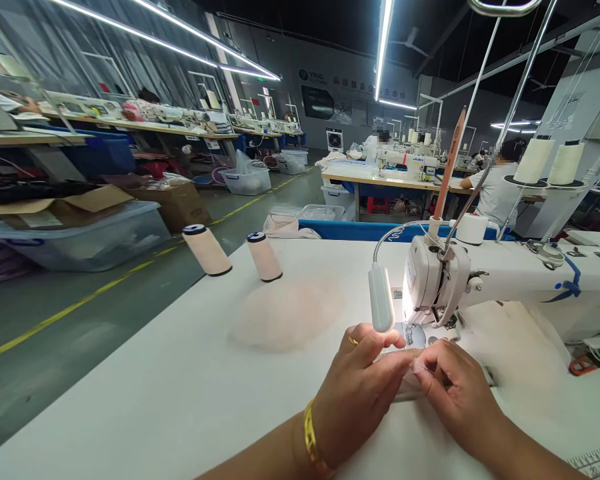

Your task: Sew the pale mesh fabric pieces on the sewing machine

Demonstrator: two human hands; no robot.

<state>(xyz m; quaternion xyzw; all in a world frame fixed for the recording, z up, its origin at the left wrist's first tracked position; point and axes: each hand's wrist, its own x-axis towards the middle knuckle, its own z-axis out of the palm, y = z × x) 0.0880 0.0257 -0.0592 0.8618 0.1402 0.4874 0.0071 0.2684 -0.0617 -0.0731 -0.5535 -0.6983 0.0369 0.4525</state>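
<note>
Just in front of the white sewing machine's needle area, my left hand (363, 390) and my right hand (457, 390) meet at the fingertips. Both pinch a small, sheer, pale piece of fabric (409, 388), partly hidden under the fingers. My left hand, with a gold ring and bracelet, has its thumb stretched toward the right fingertips. The right thumb and forefinger are pressed together on the fabric's edge. Behind the hands stands the sewing machine head (437, 273), with a lit lamp (381, 300) on a bendable neck over my left fingers.
Two pale thread cones (207, 251) stand at the table's far left edge. A sheer pale fabric heap (287, 313) lies left of the machine. A ruler (597, 463) is at the lower right, and an orange-handled tool (583, 365) lies by the machine. People sit at other machines beyond.
</note>
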